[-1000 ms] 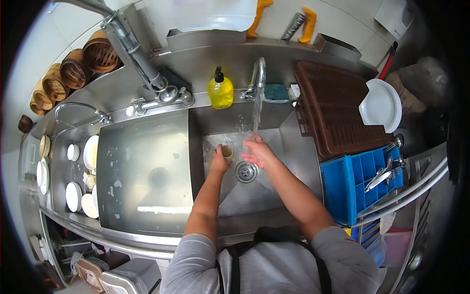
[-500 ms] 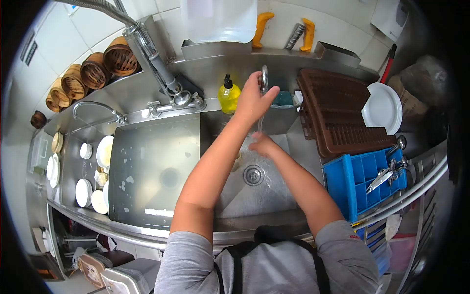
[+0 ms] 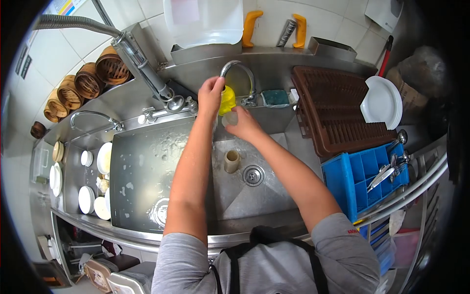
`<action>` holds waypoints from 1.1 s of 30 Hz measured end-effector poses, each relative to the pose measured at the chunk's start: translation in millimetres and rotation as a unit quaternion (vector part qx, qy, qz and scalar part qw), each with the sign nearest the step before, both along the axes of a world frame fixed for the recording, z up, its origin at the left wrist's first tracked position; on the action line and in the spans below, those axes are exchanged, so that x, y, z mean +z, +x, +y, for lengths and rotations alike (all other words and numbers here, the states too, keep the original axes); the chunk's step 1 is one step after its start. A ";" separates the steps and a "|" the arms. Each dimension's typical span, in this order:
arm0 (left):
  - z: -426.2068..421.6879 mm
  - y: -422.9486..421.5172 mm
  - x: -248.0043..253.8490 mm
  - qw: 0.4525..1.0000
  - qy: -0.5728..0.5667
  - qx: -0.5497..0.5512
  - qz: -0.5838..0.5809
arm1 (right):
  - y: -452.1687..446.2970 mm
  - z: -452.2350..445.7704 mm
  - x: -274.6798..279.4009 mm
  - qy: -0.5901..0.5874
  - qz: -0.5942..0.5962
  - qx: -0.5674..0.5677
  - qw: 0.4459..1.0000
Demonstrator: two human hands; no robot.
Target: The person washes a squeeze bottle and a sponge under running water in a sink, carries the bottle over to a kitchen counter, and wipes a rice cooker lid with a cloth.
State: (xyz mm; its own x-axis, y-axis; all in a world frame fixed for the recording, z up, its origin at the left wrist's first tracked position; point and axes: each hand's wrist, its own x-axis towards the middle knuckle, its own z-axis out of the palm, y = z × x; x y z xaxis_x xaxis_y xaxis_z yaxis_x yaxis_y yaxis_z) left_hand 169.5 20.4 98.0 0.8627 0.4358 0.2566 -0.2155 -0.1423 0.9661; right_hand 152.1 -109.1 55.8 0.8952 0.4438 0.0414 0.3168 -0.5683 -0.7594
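My left hand (image 3: 211,97) is closed with its fingertips on the end of the curved chrome faucet spout (image 3: 238,64), at the back of the right sink basin. Just right of it, my right hand (image 3: 244,124) holds a small pale, translucent round piece that looks like a cup (image 3: 229,119). Behind both hands stands a bottle of yellow liquid soap (image 3: 227,100), partly covered. A beige cup (image 3: 231,161) stands upright on the floor of the right basin (image 3: 245,201), beside the drain (image 3: 253,175).
Left of my arm lies a water-filled basin (image 3: 142,171); white bowls (image 3: 86,200) sit beyond it. A green sponge (image 3: 275,98) rests behind the faucet. To the right are a brown dish rack (image 3: 338,112), white plates (image 3: 384,103) and a blue cutlery holder (image 3: 338,181).
The spout has swung left with my left hand at its end. My right hand has risen toward the soap bottle and now shows a pale cup-like piece. Ripples appear in the water-filled basin.
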 end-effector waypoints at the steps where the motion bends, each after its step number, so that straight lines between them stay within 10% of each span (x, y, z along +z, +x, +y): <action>1: -2.6 -7.8 -14.7 0.997 -0.077 0.012 -0.006 | 1.1 3.8 0.8 0.012 -0.014 0.006 1.000; 4: 0.8 -23.6 -81.3 0.902 -0.416 -0.064 0.102 | 6.5 16.5 -2.3 0.043 -0.061 0.037 0.997; 13: -7.9 -47.5 -57.8 0.795 -0.567 -0.209 0.053 | 10.0 46.3 -5.8 0.192 0.007 -0.014 0.981; 17: 10.3 -40.1 -65.6 0.888 -0.414 -0.172 0.100 | 22.7 47.4 -16.6 0.189 0.009 -0.009 0.982; 20: 16.9 -34.3 -56.7 0.994 -0.031 -0.023 0.098 | 29.5 37.1 -10.6 0.045 0.045 0.032 0.997; 24: 17.0 -40.3 -30.3 0.917 0.373 0.016 0.138 | 28.3 21.8 6.3 -0.008 0.030 0.027 0.999; 33: 31.9 -37.3 -46.1 0.915 0.307 -0.042 0.259 | 17.7 17.7 8.9 0.009 0.003 0.048 0.999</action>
